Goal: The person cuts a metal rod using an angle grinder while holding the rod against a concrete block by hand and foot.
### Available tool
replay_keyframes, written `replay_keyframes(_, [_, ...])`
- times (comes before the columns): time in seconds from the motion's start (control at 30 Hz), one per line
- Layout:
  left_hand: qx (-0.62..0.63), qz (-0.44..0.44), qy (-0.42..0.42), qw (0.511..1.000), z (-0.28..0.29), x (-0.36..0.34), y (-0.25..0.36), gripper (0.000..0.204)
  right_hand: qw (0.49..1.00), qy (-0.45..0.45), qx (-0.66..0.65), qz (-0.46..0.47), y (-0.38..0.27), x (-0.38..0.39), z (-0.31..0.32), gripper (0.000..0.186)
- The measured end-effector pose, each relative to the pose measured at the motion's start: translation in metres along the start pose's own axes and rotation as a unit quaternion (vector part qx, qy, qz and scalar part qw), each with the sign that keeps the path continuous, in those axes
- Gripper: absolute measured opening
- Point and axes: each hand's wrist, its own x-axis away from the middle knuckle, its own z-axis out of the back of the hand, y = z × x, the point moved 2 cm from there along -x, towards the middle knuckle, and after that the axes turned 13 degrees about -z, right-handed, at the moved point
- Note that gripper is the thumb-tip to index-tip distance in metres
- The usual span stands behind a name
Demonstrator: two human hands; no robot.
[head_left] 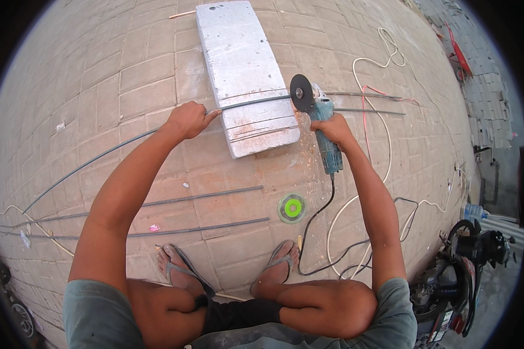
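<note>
My left hand (187,120) is closed around a long thin metal rod (250,103), just off the left edge of a pale concrete block (239,58). The rod lies across the block and stretches far to the left, bending down toward the paving. In my right hand (333,129) is a teal angle grinder (329,152) with a dark cutting disc (300,93). The disc stands upright at the block's right edge, by the rod's end; whether they touch, I cannot tell. Several dark grooves or lines cross the near part of the block, with reddish dust around them.
Two more rods (215,193) lie on the paving before my feet, beside a green-centred disc (292,207). Rod pieces (370,110) lie to the right. The grinder's black cord (314,224) and a cream cable (388,134) loop across the ground. A motorbike (454,273) stands lower right.
</note>
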Motion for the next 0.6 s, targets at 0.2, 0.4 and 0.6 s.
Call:
replay_keyframes(0.2, [0.013, -0.02, 0.048, 0.999, -0.006, 0.0, -0.005, 0.086, 1.0, -0.009, -0.01, 0.023, 0.0, 0.001, 0.0, 0.039])
replay_keyframes(0.4, [0.01, -0.019, 0.049, 0.999, -0.006, 0.0, -0.006, 0.086, 1.0, -0.015, -0.012, 0.008, 0.002, -0.002, -0.002, 0.039])
replay_keyframes(0.6, [0.015, -0.017, 0.045, 0.999, -0.004, 0.001, -0.003, 0.085, 1.0, 0.002, 0.005, 0.003, 0.001, -0.003, 0.0, 0.039])
